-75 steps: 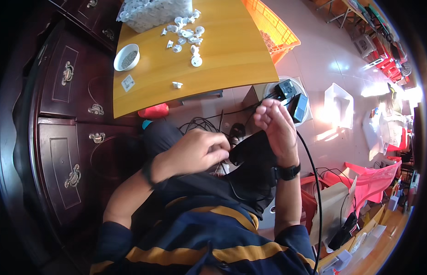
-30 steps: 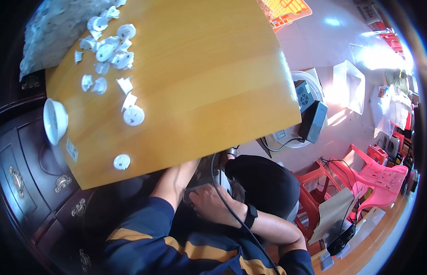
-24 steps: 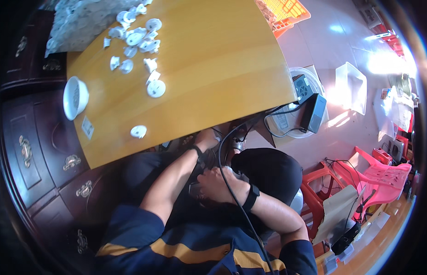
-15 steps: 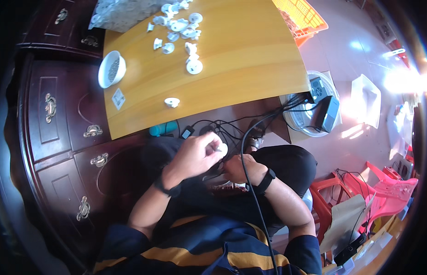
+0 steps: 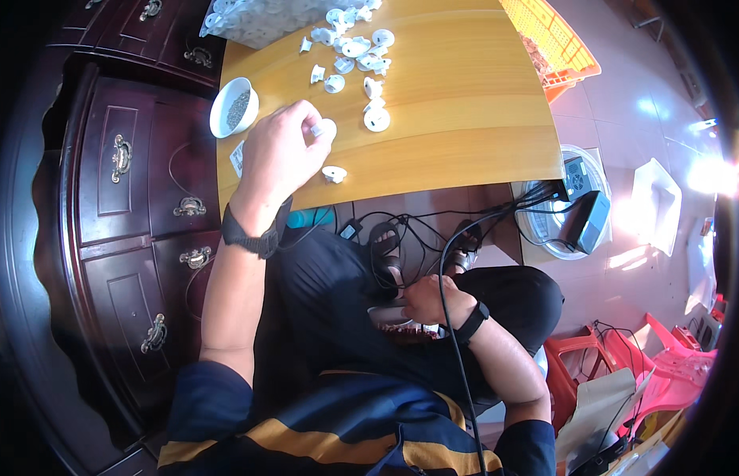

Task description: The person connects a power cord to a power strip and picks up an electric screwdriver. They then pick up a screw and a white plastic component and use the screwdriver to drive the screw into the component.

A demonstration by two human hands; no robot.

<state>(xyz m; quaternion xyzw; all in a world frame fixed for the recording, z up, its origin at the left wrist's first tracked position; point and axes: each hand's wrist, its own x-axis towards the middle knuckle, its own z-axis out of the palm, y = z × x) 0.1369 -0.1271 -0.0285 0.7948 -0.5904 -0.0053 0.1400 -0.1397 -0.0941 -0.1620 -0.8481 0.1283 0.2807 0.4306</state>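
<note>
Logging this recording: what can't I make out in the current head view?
All in the head view:
White piece: partly covered by the fingers of the left hand holding it.
Right hand: its curled back hides whether it holds anything.
Label: partly covered by the left hand.
Grey bits in the bowl: too small to identify.
Orange basket: cut off by the top edge.

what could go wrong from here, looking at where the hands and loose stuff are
The left hand, pinching a white piece, is close to the bowl near the table's left edge; a knock might spill its small grey bits.

Another white piece sits near the front edge and could be brushed off.

Black cables run by the sandals, so a foot might snag one.
</note>
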